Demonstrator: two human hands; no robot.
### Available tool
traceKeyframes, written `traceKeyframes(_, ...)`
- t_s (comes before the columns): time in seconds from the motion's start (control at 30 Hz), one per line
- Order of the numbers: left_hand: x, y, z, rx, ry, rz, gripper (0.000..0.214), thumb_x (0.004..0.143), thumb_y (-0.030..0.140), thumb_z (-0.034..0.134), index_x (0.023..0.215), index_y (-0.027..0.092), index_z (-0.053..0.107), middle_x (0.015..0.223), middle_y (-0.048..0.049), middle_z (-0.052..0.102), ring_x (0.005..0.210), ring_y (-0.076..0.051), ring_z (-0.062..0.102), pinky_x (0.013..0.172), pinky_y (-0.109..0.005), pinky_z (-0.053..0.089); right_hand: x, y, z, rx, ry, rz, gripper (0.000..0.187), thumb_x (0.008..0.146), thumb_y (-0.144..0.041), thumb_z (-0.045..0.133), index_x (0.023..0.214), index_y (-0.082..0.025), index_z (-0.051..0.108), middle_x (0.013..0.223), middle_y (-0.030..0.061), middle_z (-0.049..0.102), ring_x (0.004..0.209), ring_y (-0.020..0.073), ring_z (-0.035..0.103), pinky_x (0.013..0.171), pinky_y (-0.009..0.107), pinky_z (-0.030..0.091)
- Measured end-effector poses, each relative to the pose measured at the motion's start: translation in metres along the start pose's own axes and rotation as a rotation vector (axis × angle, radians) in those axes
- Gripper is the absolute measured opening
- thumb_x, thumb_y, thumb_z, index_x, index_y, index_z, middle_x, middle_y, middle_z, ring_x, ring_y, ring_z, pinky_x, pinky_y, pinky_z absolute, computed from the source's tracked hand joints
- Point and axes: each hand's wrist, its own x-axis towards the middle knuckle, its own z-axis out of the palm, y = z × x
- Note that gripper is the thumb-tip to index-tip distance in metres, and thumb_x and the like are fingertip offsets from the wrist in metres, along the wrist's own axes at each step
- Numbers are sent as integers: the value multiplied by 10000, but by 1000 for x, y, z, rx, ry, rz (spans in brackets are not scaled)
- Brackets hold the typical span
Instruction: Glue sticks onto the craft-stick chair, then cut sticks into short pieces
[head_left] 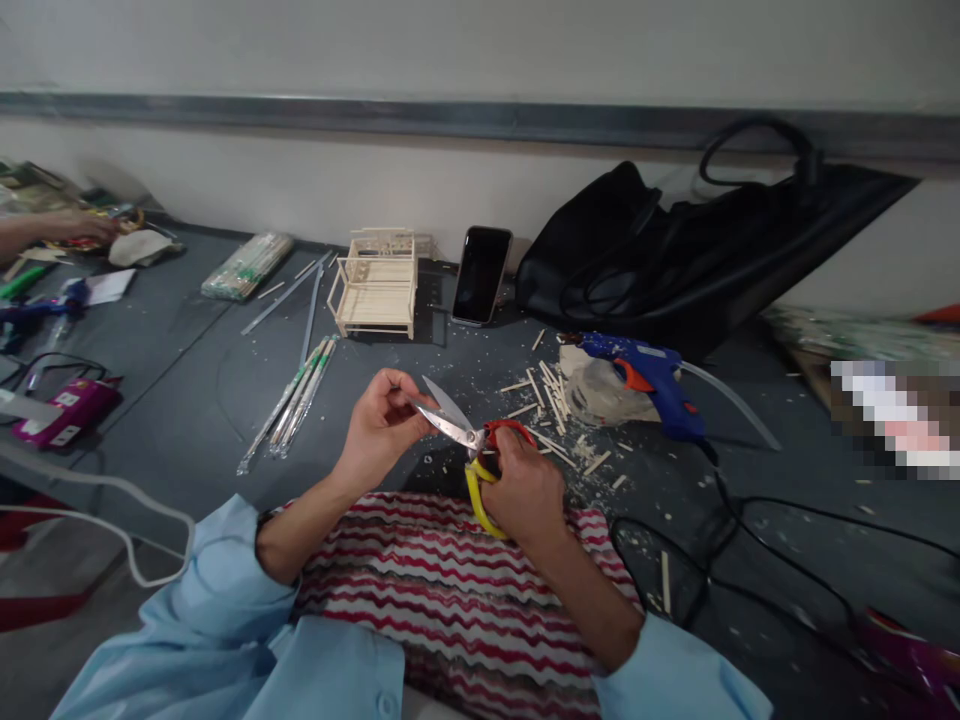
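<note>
Gripping the scissors (471, 440) by their handles, the right hand (525, 492) is closed tight, its fingers through a red plastic loop above and a yellow one below, both smooth and glossy. The two short steel blades stand apart in a narrow V, bright and pointed. They are held over the near edge of the dark grey table (187, 400), just above a knitted cloth (450, 590) with wavy red, white and dark stripes. The left hand (382, 425) is drawn into a pinch, thumb and fingertips meeting at the tip of the lower blade; whatever sits between them is too small to make out. Pale wooden offcuts (551, 395) and fine crumbs litter the table just beyond the right hand. Beside them a blue glue gun (649, 380) with an orange trigger rests on a crumpled translucent wrapper (600, 395). Farther back stand a small bench model (379, 285) built of thin light sticks, a glossy black phone (481, 273) leaning at the wall (300, 190), and a slumped black bag (675, 250). Long sleeved sticks (296, 400) lie left of the hands. At the far left another person's hand (71, 228) rests among blurred objects, its arm cut by the frame. A pixelated patch (896, 415) hides something at the right edge, and black cables (750, 520) run out of view.
</note>
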Motion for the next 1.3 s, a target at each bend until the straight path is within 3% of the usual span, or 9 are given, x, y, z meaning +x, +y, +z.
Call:
traceKeyframes(0.37,1,-1,0,-37,-27,-21,336,679,196,738,848,204,448,674,52,595,599,-101,608,623,-248,515,-3,3,9,9,-56,31,100,741,-264,480,761,-204,558,547,6,561,484,146,477,514,270,229)
traceKeyframes(0.6,2,-3,0,-81,-52,-15,325,707,249,739,860,204,457,780,16,650,731,-123,641,660,-261,531,1,7,6,181,-28,132,98,754,-270,453,768,-215,532,579,-5,572,494,138,486,510,242,274)
traceKeyframes(0.9,2,-3,-4,-94,-72,-18,317,724,269,727,898,209,468,743,23,659,603,-101,616,617,-247,511,-1,4,5,82,28,13,108,721,-304,484,774,-215,514,593,2,538,561,161,493,521,263,244)
traceKeyframes(1.3,1,4,0,-172,-119,-49,325,696,291,754,871,182,503,708,15,646,577,-94,577,562,-220,490,-2,1,4,26,69,-25,103,723,-288,492,780,-205,517,632,14,541,592,163,486,549,270,261)
